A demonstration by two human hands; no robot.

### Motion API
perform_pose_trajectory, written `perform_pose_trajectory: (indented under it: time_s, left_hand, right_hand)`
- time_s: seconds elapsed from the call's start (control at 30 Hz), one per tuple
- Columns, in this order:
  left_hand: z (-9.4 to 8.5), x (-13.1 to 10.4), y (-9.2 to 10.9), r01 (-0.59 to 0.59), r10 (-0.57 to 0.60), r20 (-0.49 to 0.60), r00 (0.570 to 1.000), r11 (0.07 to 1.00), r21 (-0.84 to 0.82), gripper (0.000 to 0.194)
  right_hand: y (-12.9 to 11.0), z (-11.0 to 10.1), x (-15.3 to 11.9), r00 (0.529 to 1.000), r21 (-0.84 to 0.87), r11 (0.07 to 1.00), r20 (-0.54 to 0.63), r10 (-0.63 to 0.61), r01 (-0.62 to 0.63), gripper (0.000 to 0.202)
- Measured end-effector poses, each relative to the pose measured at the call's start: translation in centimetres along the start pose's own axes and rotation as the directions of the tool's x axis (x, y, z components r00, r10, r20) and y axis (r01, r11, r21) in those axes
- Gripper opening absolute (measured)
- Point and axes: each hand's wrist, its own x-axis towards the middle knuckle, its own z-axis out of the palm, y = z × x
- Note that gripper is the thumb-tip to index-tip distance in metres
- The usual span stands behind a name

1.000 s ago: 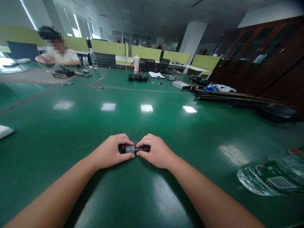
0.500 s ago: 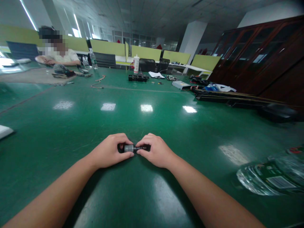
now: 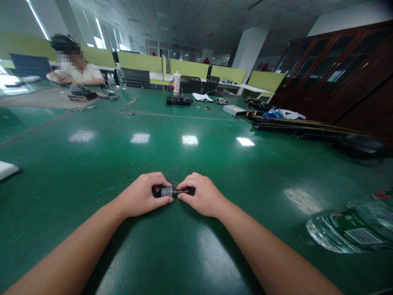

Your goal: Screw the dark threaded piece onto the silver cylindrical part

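A small silver cylinder (image 3: 166, 191), looking like a little motor, lies sideways on the green table (image 3: 172, 246). From its right end runs a thin, dark ridged shaft (image 3: 181, 191). My left hand (image 3: 139, 196) is closed on the cylinder, thumb at the near side and fingers at the far side. Around the shaft, my right hand (image 3: 202, 196) is closed with thumb and forefinger near the joint. The cylinder's left end is in shadow within my left hand, and the shaft's far end is partly hidden in my right.
A water bottle (image 3: 350, 229) lies on its side at right. A white object (image 3: 6, 170) shows at the left edge. Farther off are a black device (image 3: 179, 101), a white cup (image 3: 176, 83), a silver box (image 3: 233, 110) and long dark bars (image 3: 276, 125). Another person (image 3: 89, 73) sits far left.
My hands and the cylinder look practically the same as before. The person across the table has shifted their head slightly.
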Motion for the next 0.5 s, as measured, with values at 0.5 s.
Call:
perform_pose_trajectory:
  time_s: [0.5]
  left_hand:
    - [-0.02, 0.06, 0.01, 0.000, 0.000, -0.012, 1.000, 1.000, 0.003, 0.023]
  right_hand:
    - [0.21, -0.08, -0.06, 1.000, -0.011, 1.000, -0.005, 0.011, -0.011, 0.012]
